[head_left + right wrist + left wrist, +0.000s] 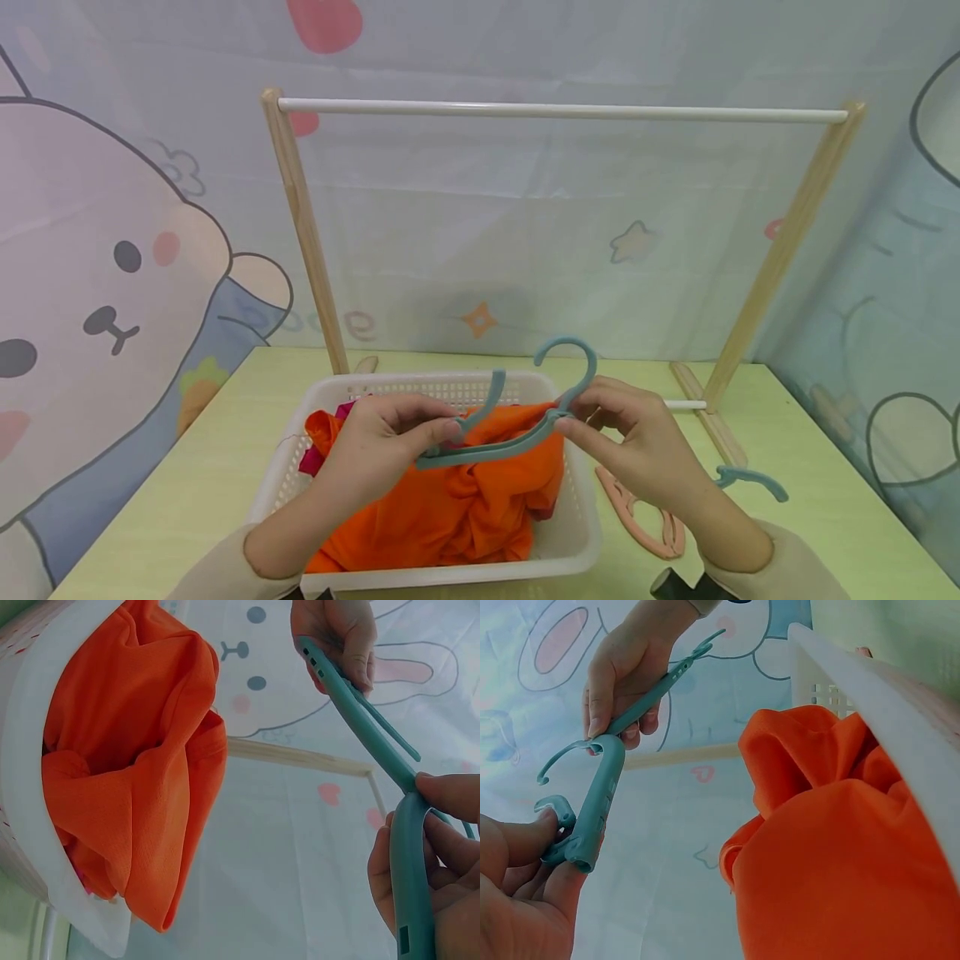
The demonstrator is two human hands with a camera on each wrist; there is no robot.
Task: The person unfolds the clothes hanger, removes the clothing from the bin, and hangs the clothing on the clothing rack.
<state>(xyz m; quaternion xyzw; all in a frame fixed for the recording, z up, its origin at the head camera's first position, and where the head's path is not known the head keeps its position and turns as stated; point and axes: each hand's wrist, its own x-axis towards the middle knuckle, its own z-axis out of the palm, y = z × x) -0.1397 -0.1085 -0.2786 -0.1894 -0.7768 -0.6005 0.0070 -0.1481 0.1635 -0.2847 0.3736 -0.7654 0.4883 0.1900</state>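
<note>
Over the basket, a teal folding clothes hanger [487, 454] is held between both hands, its hook pointing up. My left hand [378, 446] pinches one end of it between thumb and fingers, beside a short upright teal arm. The fingers of my right hand [637, 433] grip it at the base of the hook. In the left wrist view the hanger [607, 795] looks bent at its middle joint. Below lies a bundled orange garment [427, 517] in a white plastic basket [588, 546]; magenta cloth [311, 461] peeks out at its left.
Behind the basket stands a rack with a white rod [555, 109] and wooden posts [303, 225]. On the table [847, 517] to the right lie a pink folding hanger [624, 510] and another teal hanger [753, 475], partly hidden by my right forearm. A printed cloth backdrop hangs behind.
</note>
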